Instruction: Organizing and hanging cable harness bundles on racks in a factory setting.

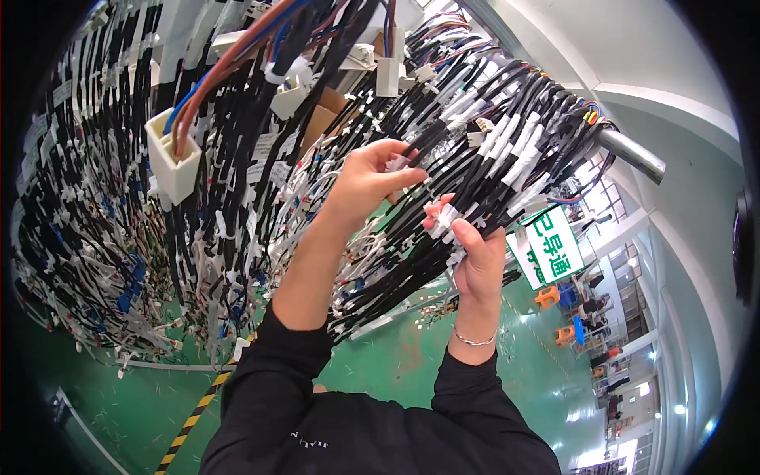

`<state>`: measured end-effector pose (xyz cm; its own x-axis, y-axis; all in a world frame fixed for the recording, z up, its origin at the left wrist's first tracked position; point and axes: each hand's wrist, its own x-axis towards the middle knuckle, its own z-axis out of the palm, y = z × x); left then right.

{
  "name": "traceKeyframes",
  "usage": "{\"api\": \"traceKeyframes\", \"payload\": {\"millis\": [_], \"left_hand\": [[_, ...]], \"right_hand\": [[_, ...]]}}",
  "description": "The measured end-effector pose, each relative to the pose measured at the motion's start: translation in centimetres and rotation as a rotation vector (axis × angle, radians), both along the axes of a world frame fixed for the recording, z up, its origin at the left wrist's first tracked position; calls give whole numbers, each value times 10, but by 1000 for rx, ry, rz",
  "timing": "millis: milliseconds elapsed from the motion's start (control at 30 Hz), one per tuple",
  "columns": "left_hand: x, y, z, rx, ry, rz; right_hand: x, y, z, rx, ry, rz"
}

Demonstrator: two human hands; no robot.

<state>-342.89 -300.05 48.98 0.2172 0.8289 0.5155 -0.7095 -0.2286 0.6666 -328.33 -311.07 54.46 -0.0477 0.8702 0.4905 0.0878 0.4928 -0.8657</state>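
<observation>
Black-sleeved wire harnesses (412,269) hang in thick bunches in front of me. My left hand (366,184) is closed, thumb and fingers pinched around a black-sleeved cable (430,139) with a small white piece (397,163) at the fingertips. Lower and to the right, my right hand (477,257) pinches a small cluster of white plastic connectors (446,219) between thumb and fingers. Just above the right hand, white-wrapped cable sections (497,141) hang close together. Which cable the held connectors belong to is hidden among the bunch.
A metal rail end (633,154) carries the harnesses at upper right. Large white connector housing (174,162) dangles close by at upper left. A white sign with green characters (546,247) hangs right of my right hand. Yellow-black floor tape (190,419) crosses the green floor; stools (548,297) stand farther off.
</observation>
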Motion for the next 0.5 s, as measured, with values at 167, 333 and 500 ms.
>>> {"api": "traceKeyframes", "payload": {"millis": [167, 333, 500], "left_hand": [[-21, 9, -2, 20, -148, -377], [-21, 13, -8, 116, -156, -377], [-36, 6, -11, 46, -157, -585]], "right_hand": [[5, 3, -1, -1, -18, 7], [3, 6, -2, 6, -15, 12], [10, 7, -3, 6, -26, 16]]}}
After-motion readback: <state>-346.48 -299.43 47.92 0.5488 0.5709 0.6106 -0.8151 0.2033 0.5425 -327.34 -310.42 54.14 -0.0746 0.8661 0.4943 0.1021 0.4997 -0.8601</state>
